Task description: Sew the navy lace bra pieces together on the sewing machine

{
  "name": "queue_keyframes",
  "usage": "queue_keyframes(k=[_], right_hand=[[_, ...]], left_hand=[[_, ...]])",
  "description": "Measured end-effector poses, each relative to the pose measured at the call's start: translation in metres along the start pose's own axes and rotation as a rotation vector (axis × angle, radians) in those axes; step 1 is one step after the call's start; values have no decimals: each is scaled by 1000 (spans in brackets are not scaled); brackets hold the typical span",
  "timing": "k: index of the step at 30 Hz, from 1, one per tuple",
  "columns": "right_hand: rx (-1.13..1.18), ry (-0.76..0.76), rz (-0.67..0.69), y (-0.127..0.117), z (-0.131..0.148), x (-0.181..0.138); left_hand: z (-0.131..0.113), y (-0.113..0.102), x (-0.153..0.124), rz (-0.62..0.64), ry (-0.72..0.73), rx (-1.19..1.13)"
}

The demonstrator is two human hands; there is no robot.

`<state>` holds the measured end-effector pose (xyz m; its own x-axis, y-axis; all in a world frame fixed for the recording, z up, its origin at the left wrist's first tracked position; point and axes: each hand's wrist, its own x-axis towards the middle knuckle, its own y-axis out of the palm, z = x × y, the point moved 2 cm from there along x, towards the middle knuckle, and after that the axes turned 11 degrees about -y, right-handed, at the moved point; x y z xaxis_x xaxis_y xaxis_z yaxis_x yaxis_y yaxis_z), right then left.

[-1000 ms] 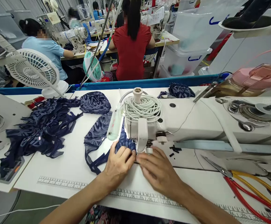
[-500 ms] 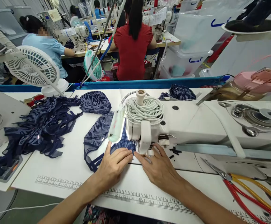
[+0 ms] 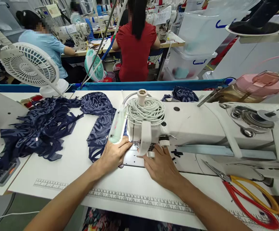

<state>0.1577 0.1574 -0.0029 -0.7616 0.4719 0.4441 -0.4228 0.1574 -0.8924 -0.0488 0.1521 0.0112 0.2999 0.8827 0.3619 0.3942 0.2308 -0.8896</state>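
Observation:
My left hand (image 3: 116, 152) is beside the presser foot (image 3: 136, 145) of a white sewing machine (image 3: 192, 125). Its fingers are pressed together on navy patterned fabric (image 3: 125, 129), most of it hidden by the hand and the pale lamp cover (image 3: 117, 126). My right hand (image 3: 162, 166) rests right of the needle area with fingers apart, some of them behind the machine head; nothing shows in it. Between both hands the metal needle plate (image 3: 132, 158) lies bare. Navy patterned cups (image 3: 97, 104) with straps lie left of the machine.
A heap of navy fabric pieces (image 3: 43, 125) lies at left, near a white fan (image 3: 31, 64). Scissors (image 3: 245, 192) with red and yellow handles lie at right. Black scraps (image 3: 177, 153) sit by the machine arm. A printed ruler (image 3: 139, 201) runs along the front edge. Two people work beyond.
The navy fabric has gone from the needle plate toward the back left. My left hand has shifted back and left, and the two hands have moved apart. The view has shifted slightly.

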Motion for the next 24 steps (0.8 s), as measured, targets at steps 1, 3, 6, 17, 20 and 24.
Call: queue_keyframes(k=[1,3,6,17,20,24], right_hand=[[-3,-7,-13,0,0,0],[-5,-25,-39,0,-1,1],[4,-43,-69,-1,-1,3],[46,-242,-159,-12,18,9],[174,-365,-83,-14,38,40],[361,-565,100,-9,68,90]], left_hand=[[1,0,0,-3,-10,-10],[2,1,0,-6,-26,-25],[5,3,2,-34,-77,-15],[7,-30,-40,-162,-187,74],[-12,-45,-71,-304,-164,40],[-35,-47,-106,-383,-358,-320]])
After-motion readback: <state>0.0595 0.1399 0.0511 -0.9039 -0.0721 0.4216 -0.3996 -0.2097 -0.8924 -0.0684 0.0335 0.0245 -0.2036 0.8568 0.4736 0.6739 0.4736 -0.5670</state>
